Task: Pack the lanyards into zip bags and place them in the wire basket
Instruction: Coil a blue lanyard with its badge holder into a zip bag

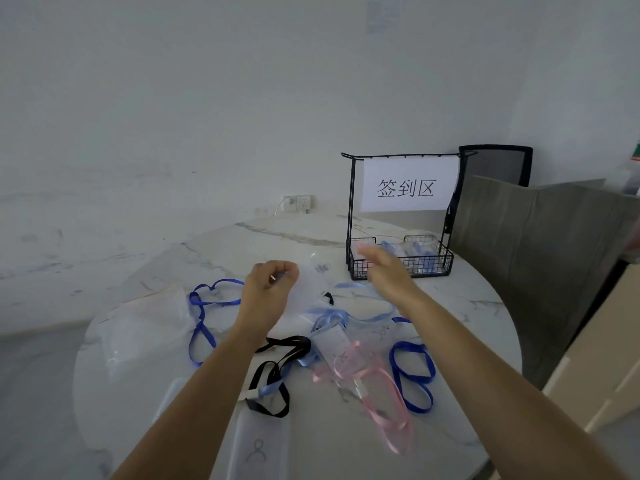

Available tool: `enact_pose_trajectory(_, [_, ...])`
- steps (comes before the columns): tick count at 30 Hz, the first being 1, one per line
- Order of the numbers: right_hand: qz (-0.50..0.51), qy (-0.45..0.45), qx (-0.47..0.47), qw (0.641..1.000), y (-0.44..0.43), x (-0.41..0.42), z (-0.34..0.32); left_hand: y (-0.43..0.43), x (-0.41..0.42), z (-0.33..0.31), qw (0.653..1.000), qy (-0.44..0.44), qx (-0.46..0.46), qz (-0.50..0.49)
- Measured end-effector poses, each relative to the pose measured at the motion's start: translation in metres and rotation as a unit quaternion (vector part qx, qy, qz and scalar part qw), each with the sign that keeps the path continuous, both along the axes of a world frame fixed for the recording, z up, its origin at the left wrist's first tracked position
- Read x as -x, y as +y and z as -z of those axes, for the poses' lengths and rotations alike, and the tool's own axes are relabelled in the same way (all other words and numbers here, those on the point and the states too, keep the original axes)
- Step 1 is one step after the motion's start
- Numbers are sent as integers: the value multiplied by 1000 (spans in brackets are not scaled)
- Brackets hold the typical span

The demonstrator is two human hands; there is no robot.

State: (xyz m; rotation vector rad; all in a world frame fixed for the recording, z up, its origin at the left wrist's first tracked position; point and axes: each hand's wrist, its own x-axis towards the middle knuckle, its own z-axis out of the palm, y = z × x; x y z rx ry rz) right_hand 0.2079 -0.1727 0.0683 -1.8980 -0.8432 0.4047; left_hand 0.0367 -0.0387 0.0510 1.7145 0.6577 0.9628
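White walls stand behind a round, marble-patterned surface (277, 237), seen from above by the person working at it. At the far right of the surface is a black wire basket (446, 263), its long side running left to right, with a tall frame carrying a paper sign (405, 187). Clear packets with blue inside (419, 251) already lie in the basket. The left hand (268, 292) is raised over the middle of the surface with its fingers curled, and it appears to pinch the edge of a clear zip bag (306, 289) that hangs to its right, though the plastic is faint and hard to make out. The right hand (384, 268) is blurred, its fingers straight and spread and holding nothing, the forearm stretched forward so that the fingertips overlap the basket's near left corner in this view. The basket lies ahead and to the right of both hands, with the right hand much the nearer. Loose lanyards lie closer to the person: a dark blue lanyard (202, 317) on the left, a black lanyard (277, 370) and a light blue lanyard (332, 315) in the middle, and a pink lanyard (384, 389) beside a second dark blue lanyard (412, 375) on the right. Spare zip bags (145, 327) are heaped at the left edge.
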Motion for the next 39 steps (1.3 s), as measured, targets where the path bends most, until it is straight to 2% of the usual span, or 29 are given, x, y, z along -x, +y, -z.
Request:
enact_pose_trajectory(4, [-139,-10,31,990,5,12,16,-3,3,-9,996,-43,59,46])
enact_pose_trajectory(12, [-184,-16,-82,979,23,41,22,6,9,-11,996,-52,71,12])
enact_pose_trajectory(18, [-173,98,-44,979,24,36,25,10,10,-13,996,-25,69,48])
enact_pose_trajectory(20, [-171,146,-65,972,25,37,28,10,8,-9,998,-16,61,31])
enact_pose_trajectory(22, [-154,167,-83,970,26,41,30,13,8,-5,995,-20,97,10])
enact_pose_trajectory(24, [-129,160,-90,975,24,42,34,20,9,-5,977,-59,203,36])
enact_pose_trajectory(26, [-114,163,-88,976,26,42,39,26,12,-3,936,-114,313,109])
enact_pose_trajectory(28, [-115,155,-79,978,26,43,41,31,17,1,895,-158,383,163])
enact_pose_trajectory(30, [-123,150,-75,978,26,45,45,33,18,5,877,-180,401,193])
enact_pose_trajectory(33, [-132,133,-56,981,27,50,50,34,16,11,880,-186,386,205])
enact_pose_trajectory(39, [-172,47,1,984,29,69,60,42,9,31,889,-203,382,147])
